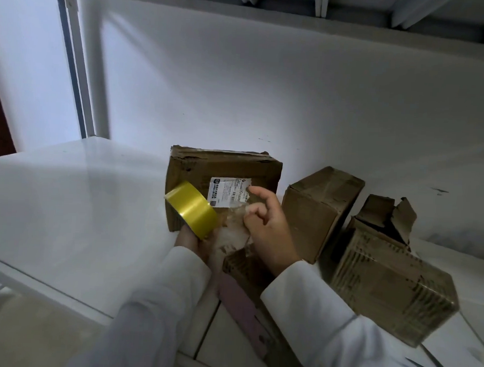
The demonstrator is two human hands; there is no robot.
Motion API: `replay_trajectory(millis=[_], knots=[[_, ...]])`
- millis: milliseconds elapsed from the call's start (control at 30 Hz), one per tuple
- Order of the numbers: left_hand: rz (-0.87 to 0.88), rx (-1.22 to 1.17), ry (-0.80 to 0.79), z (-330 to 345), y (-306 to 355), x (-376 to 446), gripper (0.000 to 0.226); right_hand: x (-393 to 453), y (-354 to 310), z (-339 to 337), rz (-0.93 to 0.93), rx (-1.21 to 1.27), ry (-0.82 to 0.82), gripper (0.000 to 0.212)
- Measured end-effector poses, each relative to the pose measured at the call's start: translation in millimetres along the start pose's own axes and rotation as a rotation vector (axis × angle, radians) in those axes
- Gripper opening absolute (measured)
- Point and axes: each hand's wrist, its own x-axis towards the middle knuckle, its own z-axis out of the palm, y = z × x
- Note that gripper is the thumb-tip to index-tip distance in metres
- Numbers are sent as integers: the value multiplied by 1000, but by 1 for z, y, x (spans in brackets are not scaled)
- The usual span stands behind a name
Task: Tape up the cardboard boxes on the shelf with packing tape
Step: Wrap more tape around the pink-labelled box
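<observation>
Left hand (193,241) grips the yellow tape roll (192,208) from below, tilted, just in front of the labelled box (225,165); right hand (263,226) has thumb and curled fingers pinching the pulled-out clear strip (234,233), index finger raised near the label (229,192). Both hands are above a fourth box (245,267) at the shelf (66,202) front edge. Two more boxes to the right: a closed one (318,207) just beside the labelled one, and one with torn open flaps (390,275) at far right.
</observation>
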Motion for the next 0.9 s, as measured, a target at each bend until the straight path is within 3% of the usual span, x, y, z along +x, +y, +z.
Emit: replay_trajectory(millis=[200,300,400,567,700,767,900], knots=[[97,-165,-25,-16,24,21,26,2,1,-2,13,130,-1,34],[29,-130,-63,-13,28,16,26,3,3,-2,42,156,14,27],[31,-85,-91,-15,28,24,20,4,6,2,1,46,21,16],[22,-143,-138,-13,28,24,28,6,12,4,11,-307,49,19],[-27,-164,-163,-14,30,23,35,4,9,1,17,-275,72,11],[-29,-166,-179,-14,30,23,36,1,4,0,-29,-371,9,17],[12,-183,-162,-15,28,26,35,-8,-4,1,-136,-696,-368,34]])
